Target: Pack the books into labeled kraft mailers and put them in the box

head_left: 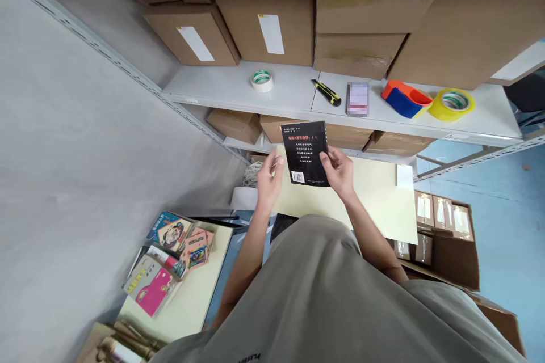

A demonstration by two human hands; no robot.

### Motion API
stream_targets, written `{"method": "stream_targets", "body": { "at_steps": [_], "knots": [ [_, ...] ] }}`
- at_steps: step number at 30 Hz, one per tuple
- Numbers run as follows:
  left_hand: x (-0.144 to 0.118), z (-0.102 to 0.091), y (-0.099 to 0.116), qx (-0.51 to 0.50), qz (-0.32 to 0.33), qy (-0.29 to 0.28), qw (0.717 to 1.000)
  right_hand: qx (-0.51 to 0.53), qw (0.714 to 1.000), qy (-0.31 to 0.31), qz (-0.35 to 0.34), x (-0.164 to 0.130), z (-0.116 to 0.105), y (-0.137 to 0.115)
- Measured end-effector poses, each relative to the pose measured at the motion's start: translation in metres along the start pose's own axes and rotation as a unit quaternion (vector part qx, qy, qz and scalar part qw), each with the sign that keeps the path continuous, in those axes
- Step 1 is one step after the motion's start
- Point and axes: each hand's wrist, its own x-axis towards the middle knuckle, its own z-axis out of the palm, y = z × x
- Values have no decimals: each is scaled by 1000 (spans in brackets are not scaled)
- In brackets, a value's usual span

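Note:
My right hand (339, 172) grips a thin black book (304, 153) by its right edge, thumb on top of the cover. The book's back faces me, with red and white printed lines and a barcode at the lower left. Just left of the book is my left hand (269, 177), its fingers loosely bent and the thumb a little apart from them; I see no hold on the book. Both hands are over a pale yellow tabletop (374, 193).
A shelf (289, 91) ahead bears white tape (261, 80), a utility knife (327, 93), a blurred card (358, 98), a blue-orange item (406, 98) and yellow tape (452, 104). Cardboard boxes (276, 28) stand behind. Books (153, 283) lie at left; an open carton (455, 255) stands right.

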Motion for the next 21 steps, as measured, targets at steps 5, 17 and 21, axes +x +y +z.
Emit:
{"method": "stream_targets", "body": {
  "at_steps": [5, 17, 21],
  "knots": [
    [11, -25, 11, -121, -89, -130, 980, 28, 1000, 1, -7, -1, -12, -11],
    [-22, -16, 18, -123, -114, -53, 984, -37, 999, 6, 5, -2, -13, 6],
    [-32, -6, 19, -43, -32, 11, 999, -78, 997, -6, 3, -22, 9, -1]
  ]
}}
